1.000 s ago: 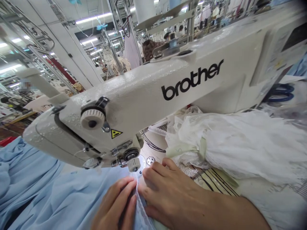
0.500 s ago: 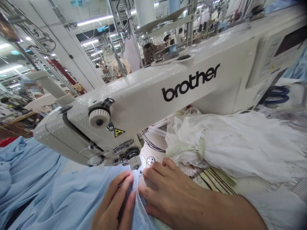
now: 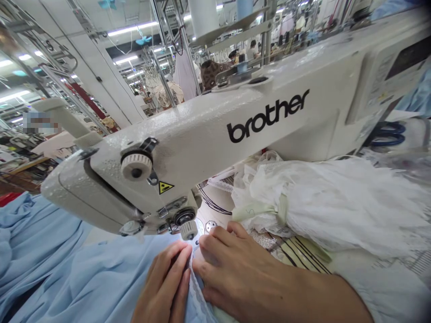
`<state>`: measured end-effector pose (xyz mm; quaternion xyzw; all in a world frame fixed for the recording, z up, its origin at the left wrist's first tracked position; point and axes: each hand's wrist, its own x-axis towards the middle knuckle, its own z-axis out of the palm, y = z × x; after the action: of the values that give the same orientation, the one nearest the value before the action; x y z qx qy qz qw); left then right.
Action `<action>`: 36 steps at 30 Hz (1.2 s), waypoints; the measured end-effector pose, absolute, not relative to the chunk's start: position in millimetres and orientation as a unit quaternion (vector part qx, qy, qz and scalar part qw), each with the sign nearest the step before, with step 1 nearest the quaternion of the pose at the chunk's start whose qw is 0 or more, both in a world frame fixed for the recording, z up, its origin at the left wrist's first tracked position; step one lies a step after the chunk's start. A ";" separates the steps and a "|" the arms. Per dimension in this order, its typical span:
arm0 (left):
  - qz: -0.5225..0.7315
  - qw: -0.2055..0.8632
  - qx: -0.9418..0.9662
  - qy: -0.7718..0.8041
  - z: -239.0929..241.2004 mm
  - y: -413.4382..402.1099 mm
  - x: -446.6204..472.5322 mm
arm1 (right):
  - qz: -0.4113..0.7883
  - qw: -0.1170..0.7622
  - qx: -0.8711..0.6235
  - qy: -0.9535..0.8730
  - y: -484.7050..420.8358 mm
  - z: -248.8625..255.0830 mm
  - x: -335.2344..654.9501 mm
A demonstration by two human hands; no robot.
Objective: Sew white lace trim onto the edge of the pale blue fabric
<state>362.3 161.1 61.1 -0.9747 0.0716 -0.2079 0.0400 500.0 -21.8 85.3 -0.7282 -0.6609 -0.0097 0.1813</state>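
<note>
A strip of white lace trim [image 3: 194,283] runs along light blue fabric [image 3: 97,269] beneath the sewing machine [image 3: 191,148] head. My left hand [image 3: 168,280] rests at the trim's left side, fingers bent and pressed together on the trim and fabric, the tips just below the white tension dial [image 3: 188,229]. On the trim's other side, my right hand [image 3: 232,264] is closed with curled fingers against the trim and fabric edge. My hands and the machine head hide the needle and presser foot. A lamp lights the spot by the fingertips.
A bundle of white lace-edged cloth [image 3: 336,202], tied with a pale green strip [image 3: 282,210], lies right of my hands. Blue-handled scissors [image 3: 389,133] sit farther back. Thread cones [image 3: 204,18] stand above the machine. Other people work in the background.
My left hand has slid slightly forward and right along the trim, covering more of it near the machine head. My right hand has barely moved.
</note>
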 end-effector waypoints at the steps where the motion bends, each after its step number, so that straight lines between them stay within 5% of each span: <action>1: -0.204 0.046 -0.976 0.068 61.5 161.6 363.0 | -0.007 0.185 -0.728 -0.660 -21.9 85.4 500.5; 27: -0.200 -0.069 -0.977 0.027 71.6 155.6 365.0 | 0.044 0.210 -0.733 -0.645 -24.4 84.8 498.9; 36: -0.213 -0.120 -0.969 -0.027 72.6 146.4 365.5 | -0.020 0.191 -0.728 -0.658 -22.5 72.7 497.4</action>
<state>365.5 146.4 72.6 -0.9692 -0.0267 -0.2132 -0.1204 497.4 -22.5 72.7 -0.7282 -0.6579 -0.0198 0.1913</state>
